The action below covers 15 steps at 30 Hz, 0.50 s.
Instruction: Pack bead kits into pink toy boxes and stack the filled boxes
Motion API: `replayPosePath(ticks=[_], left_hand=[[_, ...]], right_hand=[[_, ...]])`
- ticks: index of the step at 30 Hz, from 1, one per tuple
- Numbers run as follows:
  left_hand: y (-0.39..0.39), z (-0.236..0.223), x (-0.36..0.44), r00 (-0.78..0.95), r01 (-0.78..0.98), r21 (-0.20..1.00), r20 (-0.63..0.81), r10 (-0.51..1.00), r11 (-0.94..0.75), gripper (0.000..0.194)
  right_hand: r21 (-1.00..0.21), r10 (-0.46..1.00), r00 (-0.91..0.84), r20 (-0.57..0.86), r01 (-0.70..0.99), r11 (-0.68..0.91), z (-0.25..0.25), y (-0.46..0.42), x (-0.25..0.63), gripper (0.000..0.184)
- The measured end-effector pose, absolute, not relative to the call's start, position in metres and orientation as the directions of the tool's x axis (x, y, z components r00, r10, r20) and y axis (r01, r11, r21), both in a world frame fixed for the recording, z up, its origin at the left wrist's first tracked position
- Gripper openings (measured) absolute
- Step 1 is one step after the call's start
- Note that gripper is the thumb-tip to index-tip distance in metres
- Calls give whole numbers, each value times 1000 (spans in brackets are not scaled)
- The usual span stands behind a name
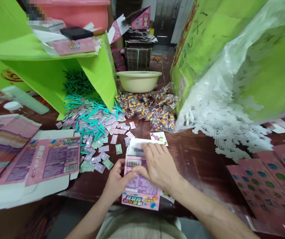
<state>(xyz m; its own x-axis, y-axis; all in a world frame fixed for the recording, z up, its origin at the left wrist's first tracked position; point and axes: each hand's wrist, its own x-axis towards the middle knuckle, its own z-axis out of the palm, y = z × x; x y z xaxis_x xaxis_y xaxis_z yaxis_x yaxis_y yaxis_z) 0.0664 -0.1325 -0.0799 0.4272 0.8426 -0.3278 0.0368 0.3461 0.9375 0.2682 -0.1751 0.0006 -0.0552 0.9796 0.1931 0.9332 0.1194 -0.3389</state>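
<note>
A pink and purple printed cardboard box (140, 199) lies flat at the table's front edge, its printing upside down to me. My left hand (115, 182) grips its left side, with the thumb on top. My right hand (161, 164) is across the box's white far-end flap (136, 143), fingers bent over it and thumb on the printed face near the barcode. A small card with a coloured dot pattern (158, 137) lies just beyond my right hand. Part of another printed paper (167, 196) shows from under the box's right side.
Flattened boxes (55, 159) are stacked at left. Small sachets (100, 157) and teal sticks (92, 121) spill from a green carton (102, 73). Bags of coloured beads (149, 106) lie before a cream basin (139, 81). White pegboards (219, 122) and pink printed sheets (264, 179) are at right.
</note>
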Motion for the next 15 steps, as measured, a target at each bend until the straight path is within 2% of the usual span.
replayPosePath(ticks=[2, 4, 5, 7, 8, 10, 12, 15], left_hand=[[-127, -86, 61, 392, 41, 935, -340, 855, 353, 53], [-121, -92, 55, 353, 56, 931, -356, 865, 360, 54], [-119, -95, 52, 329, 67, 931, -360, 873, 358, 55], [-116, -100, 49, 289, 91, 927, -374, 881, 364, 58], [-115, -101, 49, 274, 98, 923, -384, 882, 372, 60], [-113, -104, 48, 237, 105, 915, -404, 883, 390, 65], [-110, -105, 46, 201, 104, 908, -420, 885, 407, 66], [-103, -104, 39, 188, 107, 884, -468, 864, 455, 70]], right_hand=[[-399, 949, -17, 314, 905, 148, -1, -163, 285, 46], [-467, 876, 205, 436, 884, 25, -10, -137, 315, 43], [-523, 819, 356, 450, 848, -81, -19, -121, 333, 46], [-647, 745, 579, 331, 714, -267, -41, -91, 367, 64], [-707, 736, 627, 255, 640, -301, -54, -80, 382, 67], [-772, 742, 649, 170, 555, -309, -78, -71, 406, 57], [-805, 736, 659, 156, 516, -292, -96, -86, 423, 47], [-837, 713, 694, 99, 445, -318, -105, -143, 445, 48]])
